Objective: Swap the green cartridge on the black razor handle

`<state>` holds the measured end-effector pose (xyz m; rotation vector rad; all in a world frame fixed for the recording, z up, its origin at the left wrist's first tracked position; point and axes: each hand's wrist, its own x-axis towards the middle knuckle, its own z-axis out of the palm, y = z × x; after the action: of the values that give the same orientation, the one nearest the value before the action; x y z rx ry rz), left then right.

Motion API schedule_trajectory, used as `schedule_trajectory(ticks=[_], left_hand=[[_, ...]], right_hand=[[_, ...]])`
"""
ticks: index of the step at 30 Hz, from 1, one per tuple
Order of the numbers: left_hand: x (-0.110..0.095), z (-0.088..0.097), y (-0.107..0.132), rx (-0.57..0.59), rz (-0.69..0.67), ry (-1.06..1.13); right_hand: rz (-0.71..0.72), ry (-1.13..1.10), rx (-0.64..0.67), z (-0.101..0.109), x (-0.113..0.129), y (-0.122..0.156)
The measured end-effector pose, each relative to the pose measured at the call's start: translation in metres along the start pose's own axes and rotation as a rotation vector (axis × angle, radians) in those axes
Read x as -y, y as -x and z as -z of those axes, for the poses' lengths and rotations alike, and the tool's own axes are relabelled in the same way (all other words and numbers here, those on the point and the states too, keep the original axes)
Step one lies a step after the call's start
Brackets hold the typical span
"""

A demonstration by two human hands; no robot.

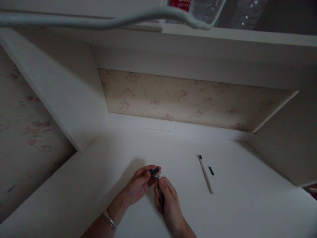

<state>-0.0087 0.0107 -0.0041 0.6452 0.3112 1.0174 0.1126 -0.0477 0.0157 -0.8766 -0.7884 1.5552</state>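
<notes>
Over the white tabletop, both of my hands meet close together. My left hand pinches a small black bar-shaped piece between thumb and fingers. In my right hand is what looks like a razor, with a black handle and a silver T-shaped head. Its head points up at the black piece; whether the two touch, I cannot tell. Fingers hide part of both things. To the right of my hands lie a beige toothbrush-like stick with a dark end and a short black strip.
A white side panel stands at the left, and another panel closes the right. Flowered wallpaper covers the back. Overhead runs a shelf holding clear plastic bottles, with a pale bent tube in front.
</notes>
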Motion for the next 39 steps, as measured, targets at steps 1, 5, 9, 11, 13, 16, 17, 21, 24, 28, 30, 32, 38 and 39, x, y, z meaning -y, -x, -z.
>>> schedule_trajectory(ticks=[1,5,9,11,13,16,17,21,24,28,30,32,38,39], left_hand=[[-0.0003,-0.0002,0.0001,0.012,-0.004,0.0],[-0.0006,-0.0001,-0.0003,0.038,-0.002,0.0],[-0.0004,0.0001,-0.0005,0.028,0.012,-0.022],[-0.0007,-0.0006,-0.0004,0.019,0.004,-0.041],[-0.0011,-0.0016,-0.0003,0.008,-0.002,-0.059],[-0.0011,-0.0023,-0.0007,0.001,0.001,-0.073],[-0.0009,-0.0021,-0.0009,0.0,-0.003,-0.072],[-0.001,0.0004,-0.0011,-0.003,-0.015,-0.073],[-0.0032,0.0011,-0.0008,-0.003,-0.014,-0.098],[-0.007,-0.0013,-0.0008,-0.005,-0.02,-0.144],[-0.0078,-0.0024,-0.0009,-0.009,-0.022,-0.157],[-0.0078,-0.0028,-0.0008,-0.016,-0.024,-0.164],[-0.0072,0.0003,-0.0009,-0.026,-0.044,-0.203],[-0.0069,0.0018,-0.0012,-0.019,-0.051,-0.216]], right_hand=[[0.003,0.005,-0.028,-0.0001,0.001,-0.0005],[0.05,0.082,-0.067,0.0013,0.0036,-0.0015],[0.064,0.189,-0.03,0.0043,0.0037,-0.0003],[0.083,0.222,-0.018,0.0053,0.0034,-0.0002],[0.095,0.249,-0.005,0.0061,0.0031,-0.0006],[0.11,0.278,0.001,0.0072,0.0026,-0.0017],[0.112,0.286,-0.002,0.0076,0.0024,-0.0021],[0.112,0.321,-0.006,0.0088,0.003,-0.0022],[0.115,0.338,-0.008,0.0087,0.0052,-0.0007],[0.116,0.345,-0.001,0.0081,0.0076,0.002],[0.11,0.334,-0.002,0.0079,0.0076,0.0025],[0.103,0.318,-0.009,0.0079,0.007,0.0021],[0.073,0.28,-0.024,0.009,0.0052,-0.0008],[0.061,0.276,-0.029,0.0091,0.0053,-0.0013]])
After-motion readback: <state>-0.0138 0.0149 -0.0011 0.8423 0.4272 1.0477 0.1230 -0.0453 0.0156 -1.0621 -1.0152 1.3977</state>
